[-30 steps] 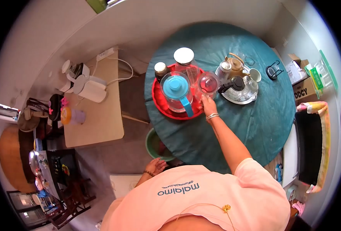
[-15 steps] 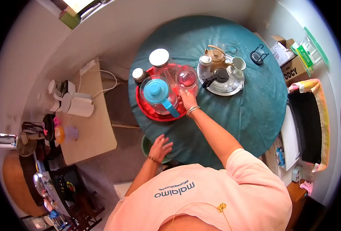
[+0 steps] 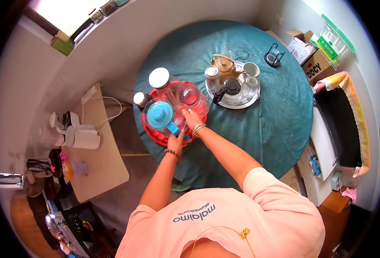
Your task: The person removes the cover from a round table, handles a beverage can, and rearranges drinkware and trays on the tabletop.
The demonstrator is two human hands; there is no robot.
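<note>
brought l. hand (image 3: 177, 142) to blue-lidded pitcher (image 3: 159, 112) since earlier frame; touching clear jug (image 3: 190, 94) w/ r. hand (image 3: 193, 119), on same red tray (image 3: 156, 136); can't tell either grip; may knock jug vs. pitcher b/c of crowding

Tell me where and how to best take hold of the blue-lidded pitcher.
Grip the pitcher by its blue handle, probably coming from the near side: the handle juts out that way, and the left hand is at its outer end.

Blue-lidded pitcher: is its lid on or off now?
On. The blue lid covers the mouth of the clear pitcher, with transparent wall showing around it. Whether it is pressed fully down, I cannot tell.
</note>
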